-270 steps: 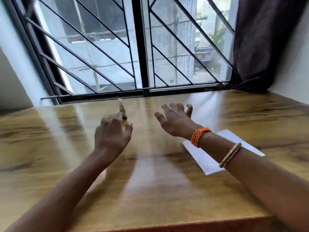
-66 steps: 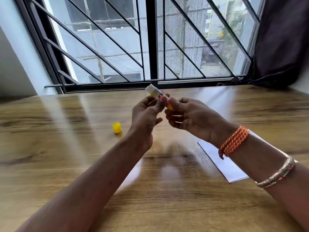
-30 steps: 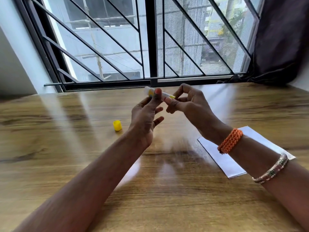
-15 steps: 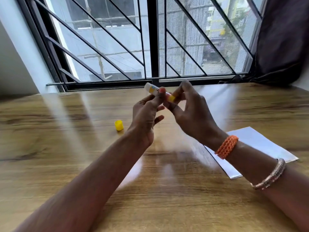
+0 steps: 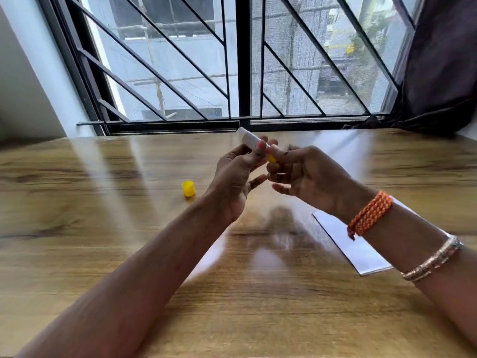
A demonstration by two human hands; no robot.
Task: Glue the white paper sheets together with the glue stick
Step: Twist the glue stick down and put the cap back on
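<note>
Both my hands hold the glue stick [image 5: 248, 139] up over the middle of the wooden table [image 5: 103, 228]. It is a white tube with a yellow base, uncapped, its tip pointing up and to the left. My left hand [image 5: 236, 177] pinches the tube's body. My right hand [image 5: 307, 177] has its fingertips on the yellow base end. The yellow cap [image 5: 188, 188] lies on the table left of my left hand. White paper sheets [image 5: 353, 244] lie flat at the right, partly under my right forearm.
A barred window [image 5: 240, 60] runs along the table's far edge. A dark curtain [image 5: 444, 60] hangs at the far right corner. A pale wall stands at the left.
The cap came off the glue stick and now lies on the table. In the last second my right hand's fingers have shifted around the yellow base; the tube stayed roughly in place.
</note>
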